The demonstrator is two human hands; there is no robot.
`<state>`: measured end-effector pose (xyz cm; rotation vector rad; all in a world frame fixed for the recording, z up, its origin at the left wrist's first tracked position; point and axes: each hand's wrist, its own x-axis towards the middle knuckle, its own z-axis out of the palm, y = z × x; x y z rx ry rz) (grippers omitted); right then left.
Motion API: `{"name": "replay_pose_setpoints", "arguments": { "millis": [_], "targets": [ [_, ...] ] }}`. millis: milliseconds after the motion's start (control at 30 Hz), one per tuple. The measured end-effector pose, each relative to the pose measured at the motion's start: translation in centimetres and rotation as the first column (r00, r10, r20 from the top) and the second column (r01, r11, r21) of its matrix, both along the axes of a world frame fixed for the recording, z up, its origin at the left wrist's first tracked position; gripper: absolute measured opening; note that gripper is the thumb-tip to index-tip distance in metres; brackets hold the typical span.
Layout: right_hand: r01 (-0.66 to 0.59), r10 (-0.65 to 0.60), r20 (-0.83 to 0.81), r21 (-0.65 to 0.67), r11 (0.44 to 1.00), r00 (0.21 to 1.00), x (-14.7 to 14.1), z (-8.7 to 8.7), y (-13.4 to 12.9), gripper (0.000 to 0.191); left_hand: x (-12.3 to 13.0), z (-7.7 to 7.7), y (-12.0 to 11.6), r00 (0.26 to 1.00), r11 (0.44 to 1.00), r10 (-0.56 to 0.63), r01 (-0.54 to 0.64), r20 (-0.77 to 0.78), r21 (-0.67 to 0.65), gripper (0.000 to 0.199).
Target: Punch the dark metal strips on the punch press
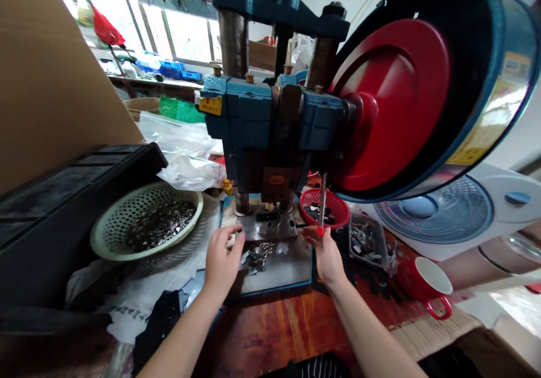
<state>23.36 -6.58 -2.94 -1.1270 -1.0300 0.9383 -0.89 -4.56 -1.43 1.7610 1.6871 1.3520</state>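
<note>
My left hand (223, 257) is at the left side of the metal die block (270, 228) under the press (262, 113). Its thumb and fingers are bent toward each other around something pale and too small to name. At the block's right side, my right hand (327, 257) has its fingertips drawn together by a small dark piece, whose kind I cannot make out. A metal rod with a red tip (321, 230) hangs down right at these fingers. Between the hands, a heap of small metal parts (256, 259) lies on the press's base plate (279, 279).
Left stands a pale green basket (101, 241) of small dark parts, beside a black crate (80, 192). A red basket (345, 216) and a clear box of metal pieces (367, 241) are at right, with a red mug (418, 282), a fan (435, 206) and the large red flywheel (393, 102).
</note>
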Motion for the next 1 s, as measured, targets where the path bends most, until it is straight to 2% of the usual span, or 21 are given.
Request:
{"name": "replay_pose_setpoints", "arguments": {
  "millis": [133, 300, 467, 533, 600, 667, 733, 800, 833, 900, 1000],
  "targets": [
    [0.034, -0.034, 0.001, 0.017, 0.999, 0.999, -0.1, 0.5, 0.1, 0.054, 1.2, -1.3, -1.9, 0.998, 1.0, -0.018, 0.018, 0.06, 0.001, 0.027],
    [0.126, -0.13, 0.096, 0.046, 0.991, 0.987, -0.4, 0.3, 0.6, 0.052, 1.6, -2.3, -1.9, 0.993, 1.0, 0.024, -0.026, 0.116, 0.01, 0.028],
    [0.083, -0.083, -0.036, 0.022, 0.996, 0.996, -1.1, -0.4, 1.0, 0.063, 1.7, -2.3, -1.8, 0.979, 0.999, 0.043, -0.042, 0.2, -0.009, 0.028],
    [0.102, -0.102, 0.053, -0.008, 0.995, 0.993, -1.6, -0.4, 1.8, 0.058, 1.6, -2.1, -1.9, 0.968, 0.998, 0.059, -0.056, 0.242, -0.02, 0.029],
    [0.103, -0.102, 0.252, 0.007, 0.995, 0.962, -2.4, -0.1, 3.0, 0.049, 0.7, -2.0, -2.0, 0.963, 0.996, 0.092, -0.084, 0.255, -0.04, 0.03],
    [0.051, -0.069, 0.479, 0.051, 0.997, 0.875, -3.2, 0.5, 4.6, 0.044, -1.3, -2.3, -2.2, 0.974, 0.992, 0.122, -0.112, 0.193, -0.064, 0.031],
    [-0.015, -0.029, 0.66, 0.06, 0.998, 0.751, -3.9, 1.1, 6.0, 0.04, -4.4, -3.0, -2.6, 0.993, 0.988, 0.114, -0.11, 0.033, -0.108, 0.032],
    [-0.055, 0.026, 0.732, 0.016, 0.998, 0.681, -4.4, 1.6, 7.2, 0.038, -8.0, -4.2, -3.5, 0.981, 0.977, 0.011, -0.052, -0.193, -0.208, 0.037],
    [-0.059, 0.047, 0.719, -0.008, 0.998, 0.694, -4.5, 1.6, 7.6, 0.035, -9.6, -4.8, -4.1, 0.954, 0.965, -0.03, -0.051, -0.299, -0.258, 0.043],
    [-0.039, 0.05, 0.634, -0.031, 0.999, 0.772, -4.3, 1.5, 8.2, 0.028, -12.1, -5.9, -5.3, 0.885, 0.936, -0.108, -0.063, -0.452, -0.346, 0.058],
    [0.063, -0.04, 0.523, -0.027, 0.998, 0.852, -2.9, 0.8, 8.5, 0.025, -13.5, -6.8, -6.6, 0.816, 0.912, -0.173, -0.077, -0.551, -0.402, 0.062]
  ]
}}
